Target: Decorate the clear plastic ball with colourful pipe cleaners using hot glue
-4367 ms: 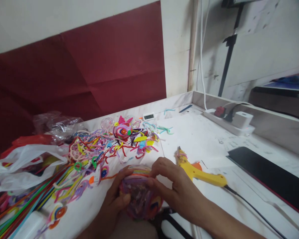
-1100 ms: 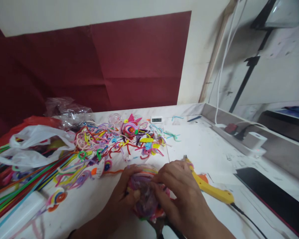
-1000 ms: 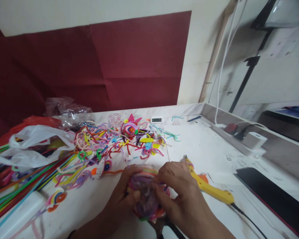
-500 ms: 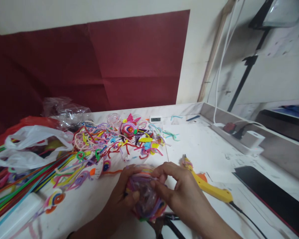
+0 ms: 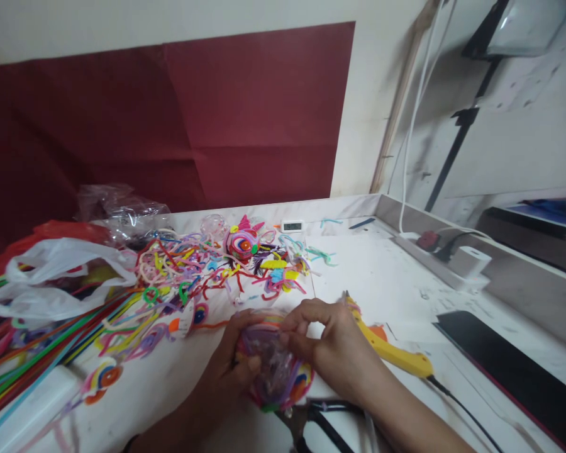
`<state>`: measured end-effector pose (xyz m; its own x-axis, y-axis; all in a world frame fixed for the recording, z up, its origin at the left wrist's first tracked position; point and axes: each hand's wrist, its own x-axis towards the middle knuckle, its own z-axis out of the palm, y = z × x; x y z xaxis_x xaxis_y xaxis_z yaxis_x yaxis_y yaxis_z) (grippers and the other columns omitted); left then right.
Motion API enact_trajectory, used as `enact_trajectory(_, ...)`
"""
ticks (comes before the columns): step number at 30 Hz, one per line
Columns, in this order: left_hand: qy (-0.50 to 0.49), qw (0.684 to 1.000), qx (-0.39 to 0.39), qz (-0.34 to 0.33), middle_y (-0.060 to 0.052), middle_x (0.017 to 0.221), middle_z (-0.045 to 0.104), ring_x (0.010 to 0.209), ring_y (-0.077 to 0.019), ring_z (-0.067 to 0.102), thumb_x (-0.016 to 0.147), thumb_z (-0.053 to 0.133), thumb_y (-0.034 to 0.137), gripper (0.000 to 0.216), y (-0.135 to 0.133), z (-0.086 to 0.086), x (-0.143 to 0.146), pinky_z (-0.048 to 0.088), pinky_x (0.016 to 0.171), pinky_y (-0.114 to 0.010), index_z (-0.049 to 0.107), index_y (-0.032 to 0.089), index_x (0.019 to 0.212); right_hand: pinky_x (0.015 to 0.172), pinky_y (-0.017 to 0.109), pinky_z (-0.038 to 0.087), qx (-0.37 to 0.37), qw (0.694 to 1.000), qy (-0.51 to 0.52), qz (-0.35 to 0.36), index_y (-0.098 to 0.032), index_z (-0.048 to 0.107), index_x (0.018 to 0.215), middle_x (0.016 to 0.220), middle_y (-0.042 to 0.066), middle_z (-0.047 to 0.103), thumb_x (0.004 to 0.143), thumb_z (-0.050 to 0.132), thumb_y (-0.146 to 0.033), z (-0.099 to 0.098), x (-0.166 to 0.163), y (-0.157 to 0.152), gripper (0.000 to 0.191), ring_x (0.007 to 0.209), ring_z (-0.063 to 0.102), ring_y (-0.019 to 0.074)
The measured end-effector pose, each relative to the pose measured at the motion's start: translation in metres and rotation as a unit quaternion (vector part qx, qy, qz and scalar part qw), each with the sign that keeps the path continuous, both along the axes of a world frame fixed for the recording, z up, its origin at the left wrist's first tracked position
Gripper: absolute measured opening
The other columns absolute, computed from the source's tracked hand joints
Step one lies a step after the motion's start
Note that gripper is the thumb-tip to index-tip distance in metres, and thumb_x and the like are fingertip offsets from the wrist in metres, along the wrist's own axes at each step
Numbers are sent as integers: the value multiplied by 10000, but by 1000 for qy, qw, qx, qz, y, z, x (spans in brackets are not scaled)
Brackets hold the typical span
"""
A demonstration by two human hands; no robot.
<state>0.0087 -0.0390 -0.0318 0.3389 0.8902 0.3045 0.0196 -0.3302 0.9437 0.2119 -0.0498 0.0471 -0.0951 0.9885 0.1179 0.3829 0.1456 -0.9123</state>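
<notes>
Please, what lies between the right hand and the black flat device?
In the head view, a yellow glue gun and an orange piece lie between the right hand and the device.

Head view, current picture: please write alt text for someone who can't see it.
A person's left hand grips a round, colorful craft piece with a clear plastic middle, while the right hand touches its upper edge. Loose craft strands lie heaped beyond and to the left; a yellow glue gun and a flat black device lie to the right.

L hand [image 5: 233, 355] curled, thumb fwd; R hand [image 5: 330, 336] bent, thumb close to index.
</notes>
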Motion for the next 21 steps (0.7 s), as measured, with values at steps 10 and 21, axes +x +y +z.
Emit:
enact_trajectory(10, 67, 985, 140, 69, -50, 1577, 301, 1474, -382, 191, 832, 677, 481, 423, 4, 7, -4, 180, 1179, -562, 648, 317, 1220, 593, 261, 415, -48, 998, 7, 36, -199, 710, 664, 601, -35, 591, 687, 668, -122, 5, 1, 2, 91, 593, 555, 139)
enact_trajectory(21, 7, 999, 43, 30, -63, 1344, 559, 1283, -330, 491, 828, 695, 438, 382, 3, 14, -4, 401, 1077, -463, 649, 305, 1184, 705, 301, 459, 15, 999, 30, 35, -208, 724, 754, 764, 2, 701, 735, 713, -235, -13, 7, 8, 36, 744, 629, 174)
